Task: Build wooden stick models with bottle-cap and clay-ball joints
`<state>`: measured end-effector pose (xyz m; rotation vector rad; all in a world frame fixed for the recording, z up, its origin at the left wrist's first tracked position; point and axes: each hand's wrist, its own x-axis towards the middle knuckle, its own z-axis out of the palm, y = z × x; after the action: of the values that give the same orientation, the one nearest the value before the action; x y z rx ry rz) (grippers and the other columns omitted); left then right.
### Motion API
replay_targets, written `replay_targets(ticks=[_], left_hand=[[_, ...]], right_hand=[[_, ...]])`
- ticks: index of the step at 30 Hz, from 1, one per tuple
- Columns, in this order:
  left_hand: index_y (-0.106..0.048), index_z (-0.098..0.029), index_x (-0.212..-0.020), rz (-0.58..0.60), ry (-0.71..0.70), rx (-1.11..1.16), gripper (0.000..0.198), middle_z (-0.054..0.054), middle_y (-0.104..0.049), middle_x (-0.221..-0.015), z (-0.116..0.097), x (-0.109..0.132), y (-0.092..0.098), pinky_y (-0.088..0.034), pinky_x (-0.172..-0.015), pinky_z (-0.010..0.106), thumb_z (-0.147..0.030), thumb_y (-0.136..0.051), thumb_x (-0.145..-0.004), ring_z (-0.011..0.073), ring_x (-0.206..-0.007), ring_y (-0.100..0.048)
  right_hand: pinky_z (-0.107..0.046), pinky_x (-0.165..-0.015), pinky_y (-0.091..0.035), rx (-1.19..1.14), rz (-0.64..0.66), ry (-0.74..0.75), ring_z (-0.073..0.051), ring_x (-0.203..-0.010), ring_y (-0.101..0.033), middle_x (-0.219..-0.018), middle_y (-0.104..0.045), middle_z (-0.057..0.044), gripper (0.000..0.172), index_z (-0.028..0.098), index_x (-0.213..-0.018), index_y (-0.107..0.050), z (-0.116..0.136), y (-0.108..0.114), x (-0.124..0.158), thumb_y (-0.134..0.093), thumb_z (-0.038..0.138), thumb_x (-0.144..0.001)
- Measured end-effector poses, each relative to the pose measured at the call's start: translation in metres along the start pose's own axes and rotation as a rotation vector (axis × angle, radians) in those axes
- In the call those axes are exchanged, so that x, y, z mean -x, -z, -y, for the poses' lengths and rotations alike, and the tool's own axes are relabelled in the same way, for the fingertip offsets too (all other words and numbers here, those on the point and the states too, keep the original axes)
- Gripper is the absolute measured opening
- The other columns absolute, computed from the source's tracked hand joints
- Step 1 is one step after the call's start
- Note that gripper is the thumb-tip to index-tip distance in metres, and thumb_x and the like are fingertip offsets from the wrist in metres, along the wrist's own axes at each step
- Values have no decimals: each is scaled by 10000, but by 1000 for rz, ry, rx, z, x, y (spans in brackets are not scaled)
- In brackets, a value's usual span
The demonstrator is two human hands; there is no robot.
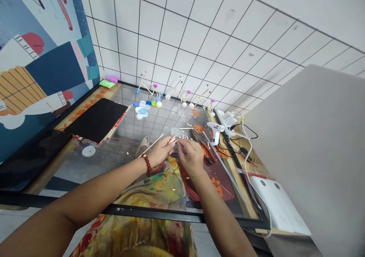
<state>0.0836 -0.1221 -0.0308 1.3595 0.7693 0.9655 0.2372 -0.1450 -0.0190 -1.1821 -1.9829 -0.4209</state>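
Observation:
My left hand (161,151), with a beaded bracelet on its wrist, is closed on short pale wooden sticks (172,139) whose ends show past the fingertips. My right hand (192,156) meets it from the right, thumb and fingers pinched together. What lies in that pinch is too small to make out. A longer pale stick (154,145) slants beside my left hand. Just beyond both hands, cut stick pieces (186,128) lie scattered on the glass tabletop (128,131). At the back stand several small stick bicycle figures (174,91) with bottle-cap wheels and pink tops.
Loose bottle caps (143,111) lie in front of the figures. To the right are a white glue gun (216,131), a power strip (226,118) and cables. A black board (98,119), a white lid (88,151) and soft packets (107,83) sit left. A grid-lined wall (159,29) rises behind.

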Motion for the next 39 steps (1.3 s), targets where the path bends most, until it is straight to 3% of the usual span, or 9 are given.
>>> replay_targets(ticks=[8, 10, 13, 17, 21, 23, 27, 35, 39], left_hand=[[-531, -179, -768, -47, -182, -348, 269, -38, -473, -638, -11, 11, -5, -356, -609, 237, -314, -395, -956, 108, -604, -423], [-571, -177, -836, -61, -216, -384, 254, -32, -503, -654, -13, 14, -7, -365, -621, 238, -302, -387, -960, 112, -614, -446], [-584, -177, -875, -72, -249, -421, 237, -33, -500, -639, -15, 18, -10, -363, -628, 239, -305, -401, -955, 112, -610, -459], [-583, -174, -921, -54, -154, -243, 258, -45, -477, -620, -13, 16, -12, -362, -619, 229, -359, -405, -950, 102, -585, -444], [-567, -167, -911, -80, -13, -20, 324, -58, -440, -600, -9, 10, -11, -299, -536, 209, -476, -470, -897, 82, -526, -357], [-543, -167, -849, -67, 9, 45, 369, -60, -428, -586, -7, 8, -11, -267, -506, 210, -533, -501, -863, 79, -510, -335], [-491, -173, -738, 19, 19, 42, 422, -57, -421, -571, -4, 8, -11, -250, -490, 220, -579, -507, -849, 76, -495, -329], [-496, -169, -718, 175, 70, -46, 447, -28, -503, -637, 0, 8, -7, -327, -494, 214, -587, -455, -870, 72, -503, -419], [-471, -178, -712, 178, 97, 9, 438, -57, -460, -591, -3, 10, -8, -332, -477, 206, -598, -500, -833, 59, -461, -390]], right_hand=[[-309, -708, -424, 81, 36, 15, -178, -730, -605, -765, -697, -46, 66, 189, -831, -631, 9, 10, -4, -573, 170, -858], [-299, -701, -432, -33, 22, -103, -166, -705, -593, -741, -681, -35, 82, 190, -802, -630, 10, 8, -4, -565, 186, -851], [-270, -664, -452, -354, -37, -458, -141, -661, -574, -726, -654, -8, 116, 185, -814, -630, 7, 4, -3, -546, 250, -859], [-239, -611, -435, -654, -31, -757, -118, -638, -531, -703, -591, 24, 196, 178, -810, -619, -4, 1, -1, -547, 349, -870], [-254, -614, -438, -698, 125, -707, -120, -615, -512, -634, -573, 20, 290, 178, -696, -635, -8, 3, 2, -593, 412, -863], [-293, -709, -488, -780, 166, -659, -149, -723, -586, -751, -657, -15, 247, 190, -793, -694, -5, 2, 2, -617, 417, -853], [-358, -863, -513, -947, 135, -583, -181, -918, -635, -944, -699, -44, 178, 244, -927, -744, 3, 0, -1, -663, 367, -827], [-325, -735, -535, -1055, 2, -696, -153, -759, -629, -774, -678, -13, 57, 238, -692, -748, 3, 1, -1, -784, 282, -698], [-338, -761, -542, -1029, 71, -696, -173, -844, -643, -871, -701, -41, 90, 242, -794, -770, 2, 1, 0, -739, 315, -752]])
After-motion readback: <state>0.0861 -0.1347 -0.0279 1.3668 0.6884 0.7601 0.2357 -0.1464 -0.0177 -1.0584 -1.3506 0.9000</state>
